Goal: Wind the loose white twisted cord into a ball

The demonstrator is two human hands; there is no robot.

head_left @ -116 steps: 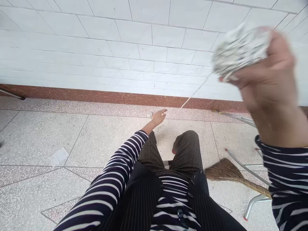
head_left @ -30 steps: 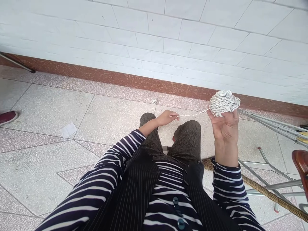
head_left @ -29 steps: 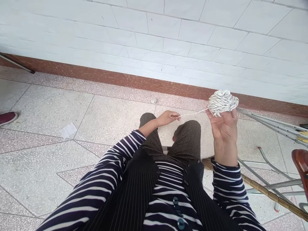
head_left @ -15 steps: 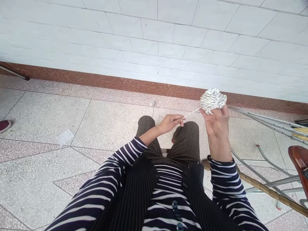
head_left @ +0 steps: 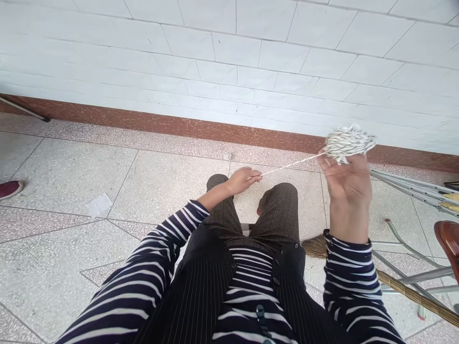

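White cord bundle (head_left: pixel 349 142) (slightly blurred) rests in the grip of the right hand (head_left: pixel 349 186). Left hand (head_left: pixel 243 180), near the knees (head_left: pixel 283 198), pinches the strand (head_left: pixel 292 164), which runs straight to the bundle.

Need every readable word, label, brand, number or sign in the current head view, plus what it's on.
No readable text anywhere in view.
White sheet on the floor: too small and washed out to tell whether it bears print.
White bundle in the right hand: dark streaks, blurred, no letters legible.
Yellow patch at the right edge: too small, nothing legible.
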